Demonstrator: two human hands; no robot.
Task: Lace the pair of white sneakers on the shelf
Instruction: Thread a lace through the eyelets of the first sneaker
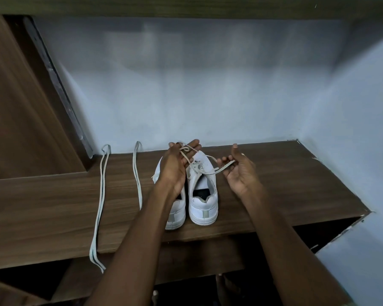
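Two white sneakers stand side by side on the wooden shelf (274,184), heels toward me. The right sneaker (202,195) has a pale lace (208,172) running out of its front eyelets. My left hand (177,166) is raised over the left sneaker (176,215) and hides most of it. It holds a looped part of the lace between thumb and fingertips. My right hand (239,171) hovers just right of the sneakers, palm up, and pinches the other stretch of the same lace in its curled fingers.
Two loose folded laces lie on the shelf to the left. The long lace (101,195) hangs over the front edge; the shorter lace (137,173) lies nearer the sneakers. A brown wooden panel (20,107) rises at the left, and pale walls close the back and right.
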